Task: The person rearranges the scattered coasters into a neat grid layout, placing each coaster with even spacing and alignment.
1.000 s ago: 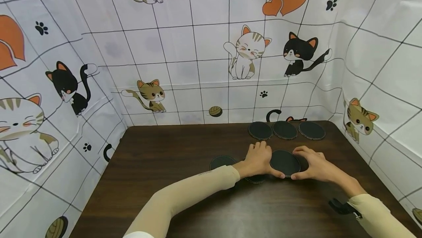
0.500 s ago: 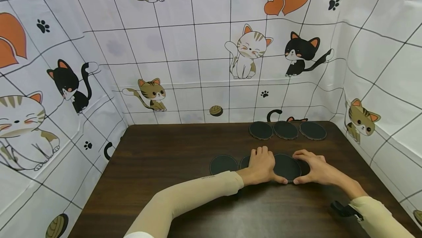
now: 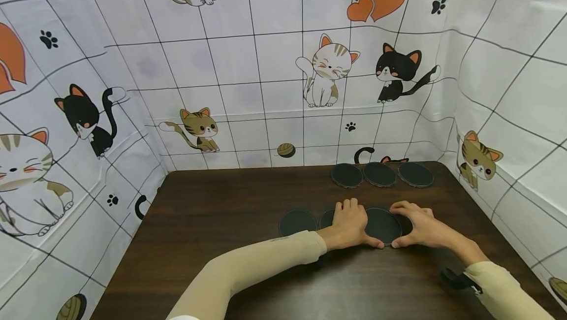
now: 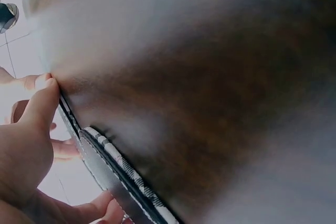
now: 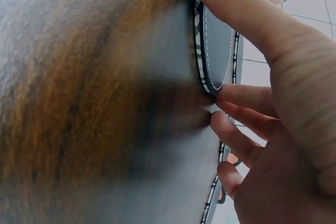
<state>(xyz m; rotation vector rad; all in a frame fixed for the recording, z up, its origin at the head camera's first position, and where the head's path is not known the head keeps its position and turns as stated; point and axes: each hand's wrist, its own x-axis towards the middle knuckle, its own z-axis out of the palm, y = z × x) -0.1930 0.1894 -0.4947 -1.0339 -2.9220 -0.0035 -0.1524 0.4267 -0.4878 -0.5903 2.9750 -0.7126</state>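
Observation:
A round black coaster (image 3: 383, 226) lies flat between both hands at the right end of a front row of three. My left hand (image 3: 348, 224) curves along its left side, thumb at the near edge. Around its right side my right hand (image 3: 420, 226) holds it, with thumb near and fingers far. White stitching and a black-and-white edge show on the coaster (image 5: 218, 45) in the right wrist view. The middle coaster (image 3: 327, 217) is partly hidden under my left hand; the leftmost coaster (image 3: 298, 223) is beside it. The left wrist view shows my thumb (image 4: 42, 103) at a coaster's edge.
Along the back edge of the dark wooden table (image 3: 230, 197) lie three more coasters, a left one (image 3: 347, 175), a middle one (image 3: 379, 174) and a right one (image 3: 415, 174). A white cat-print sheet (image 3: 248, 64) hangs behind and at the sides.
Both hands and the coaster between them have shifted slightly toward the near edge. The middle coaster's upper left part has come into sight. Over the last half second the hands barely moved.

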